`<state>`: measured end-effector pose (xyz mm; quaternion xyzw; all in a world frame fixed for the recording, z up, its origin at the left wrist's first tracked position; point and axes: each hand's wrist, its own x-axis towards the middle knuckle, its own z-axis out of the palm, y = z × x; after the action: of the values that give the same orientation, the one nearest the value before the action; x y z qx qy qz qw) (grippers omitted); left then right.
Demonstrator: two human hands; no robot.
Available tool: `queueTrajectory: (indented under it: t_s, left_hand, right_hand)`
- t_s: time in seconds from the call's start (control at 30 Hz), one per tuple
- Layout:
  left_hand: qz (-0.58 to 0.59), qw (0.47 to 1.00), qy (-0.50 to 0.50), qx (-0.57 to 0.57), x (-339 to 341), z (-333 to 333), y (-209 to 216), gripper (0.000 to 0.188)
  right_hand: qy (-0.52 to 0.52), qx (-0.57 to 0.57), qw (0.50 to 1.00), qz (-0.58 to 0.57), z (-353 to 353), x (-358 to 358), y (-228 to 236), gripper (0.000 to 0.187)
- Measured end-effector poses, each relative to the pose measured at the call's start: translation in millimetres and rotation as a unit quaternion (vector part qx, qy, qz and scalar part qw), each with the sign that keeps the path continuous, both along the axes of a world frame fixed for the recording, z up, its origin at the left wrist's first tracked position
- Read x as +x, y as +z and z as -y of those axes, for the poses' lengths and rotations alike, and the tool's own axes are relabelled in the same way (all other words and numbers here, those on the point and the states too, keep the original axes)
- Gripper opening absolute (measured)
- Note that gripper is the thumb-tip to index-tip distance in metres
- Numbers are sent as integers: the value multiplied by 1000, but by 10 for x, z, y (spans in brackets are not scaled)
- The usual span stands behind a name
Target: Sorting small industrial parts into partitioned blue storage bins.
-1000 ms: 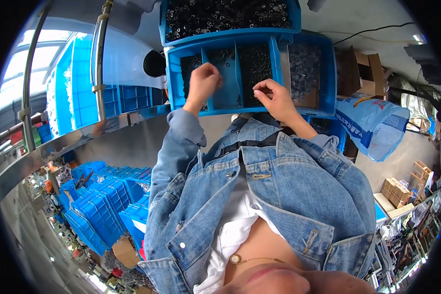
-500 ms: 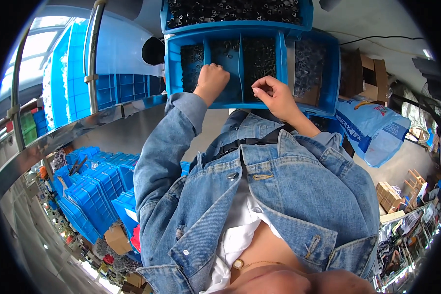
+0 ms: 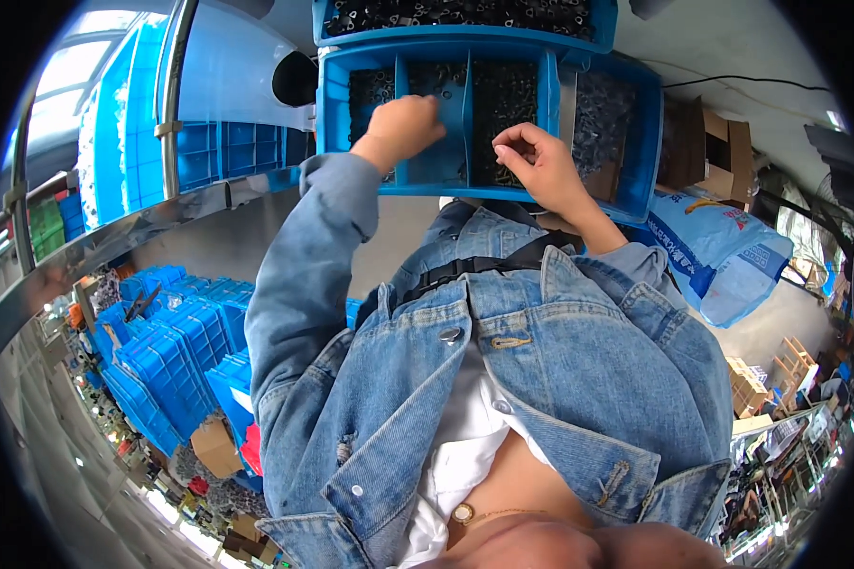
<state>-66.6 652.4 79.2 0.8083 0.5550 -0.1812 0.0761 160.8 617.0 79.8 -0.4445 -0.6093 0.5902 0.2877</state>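
Note:
A blue divided bin (image 3: 552,114) lies under both of my hands. Small dark parts (image 3: 503,100) fill its right compartment. More dark parts (image 3: 362,100) are in the left one, and the middle one shows its blue bottom with small rings at the far end. My left hand (image 3: 403,131) hovers over the left divider with its fingers curled; what they hold, if anything, is hidden. At the near end of the right compartment, my right hand (image 3: 543,166) has thumb and fingertips pinched together. Anything between them is too small to make out.
Behind stands another blue bin (image 3: 465,31) of dark metal-looking parts. To the right are a blue bin (image 3: 650,142) with grey pieces, an open cardboard box (image 3: 721,156) and a blue-and-white sack (image 3: 721,251). A metal rail (image 3: 123,232) and stacked blue crates (image 3: 176,356) are at left.
My left hand has lifted and turned, its fingers now pointing right toward the middle compartment and its forearm shifted left. My right hand stays pinched in nearly the same place.

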Motion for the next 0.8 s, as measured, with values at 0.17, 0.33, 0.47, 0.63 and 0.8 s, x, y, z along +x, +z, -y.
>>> queueTrajectory:
  t_s: [0.17,0.33,0.47,0.63,0.8]
  left_hand:
    - [415,860,258,-148,-197,-7,228,17]
    - [489,819,254,-157,-227,42,215,13]
    - [-7,998,-41,41,18,169,-87,10]
    - [-91,990,-107,12,81,196,-237,8]
    - [98,995,-10,-12,50,116,-26,7]
  right_hand:
    - [-21,-66,996,-63,1,-3,-2,13]
    - [-25,-75,994,-82,-15,-8,-18,12]
    - [-18,-66,996,-64,-49,-36,18,12]
    - [-21,-58,996,-58,-36,-26,21,12]
    - [-40,-69,994,-73,-16,15,-8,13]
